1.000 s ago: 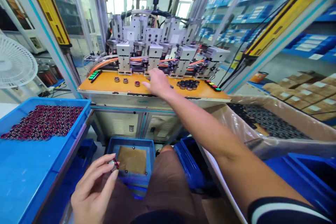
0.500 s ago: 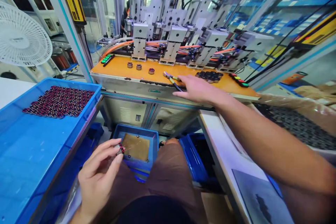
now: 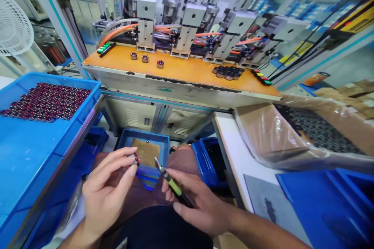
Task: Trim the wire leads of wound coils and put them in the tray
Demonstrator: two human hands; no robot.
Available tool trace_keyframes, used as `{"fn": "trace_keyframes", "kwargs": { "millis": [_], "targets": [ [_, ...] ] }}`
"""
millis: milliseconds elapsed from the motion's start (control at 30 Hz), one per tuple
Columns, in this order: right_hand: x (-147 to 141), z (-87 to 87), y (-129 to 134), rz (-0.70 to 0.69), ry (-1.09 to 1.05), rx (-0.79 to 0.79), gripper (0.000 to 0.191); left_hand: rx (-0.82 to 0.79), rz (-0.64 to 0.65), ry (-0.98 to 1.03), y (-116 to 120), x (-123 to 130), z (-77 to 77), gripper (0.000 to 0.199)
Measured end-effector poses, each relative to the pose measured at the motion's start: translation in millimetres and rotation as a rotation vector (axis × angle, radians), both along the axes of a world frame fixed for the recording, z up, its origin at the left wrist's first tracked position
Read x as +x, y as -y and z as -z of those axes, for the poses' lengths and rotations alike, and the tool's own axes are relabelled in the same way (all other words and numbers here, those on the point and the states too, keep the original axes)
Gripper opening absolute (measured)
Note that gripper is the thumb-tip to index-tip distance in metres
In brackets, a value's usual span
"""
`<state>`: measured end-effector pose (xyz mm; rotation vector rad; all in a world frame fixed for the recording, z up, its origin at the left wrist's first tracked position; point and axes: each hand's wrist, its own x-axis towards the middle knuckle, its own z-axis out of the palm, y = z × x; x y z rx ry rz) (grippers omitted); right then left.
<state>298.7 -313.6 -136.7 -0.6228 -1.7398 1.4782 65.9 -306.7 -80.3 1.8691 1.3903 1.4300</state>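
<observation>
The left hand [image 3: 106,188] holds a small round wire coil [image 3: 134,159] with red spots, in a tight pinch between thumb and fingertips. A few thin wires [image 3: 139,159] poke out of its right side. The coil is up in the air, with a low blue tray [image 3: 164,146] down behind it. The right hand [image 3: 201,202] is curled around a pair of pliers [image 3: 176,187] with green and black handles. Their tip points up and to the left, near the coil but not touching it. I cannot tell if the jaws are apart.

The coil could slip and drop — it is small, and just the tips of the thumb and fingers hold it. It might then land on the legs [image 3: 182,161] or in the low tray. The thin wires look easy to bend, so a bump from the hard metal tip could twist or break them. A bad poke could also pinch a left finger, because the fingers sit so close to the wires. The pliers could tip if the right hand's hold is too loose. On the orange surface [image 3: 189,66], three more coils [image 3: 145,58] stand loose — a bumping arm could knock them over.
</observation>
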Motion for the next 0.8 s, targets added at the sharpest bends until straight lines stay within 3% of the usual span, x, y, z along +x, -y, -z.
{"fn": "trace_keyframes", "kwargs": {
  "millis": [133, 400, 800],
  "targets": [
    [-5.5, 2.2, -0.2, -0.051, -0.108, -0.007, 0.084, 0.016, 0.013, -0.018, 1.4, 5.5, -2.4, 0.030],
    [-7.5, 0.3, 0.8, -0.083, -0.033, 0.013, 0.082, 0.006, 0.023, -0.008, 6.3, 5.6, -3.2, 0.032],
    [-14.1, -5.9, -4.9, 0.006, -0.073, 0.094, 0.084, -0.012, 0.039, 0.005, 6.9, 2.1, -1.7, 0.032]
  ]
}}
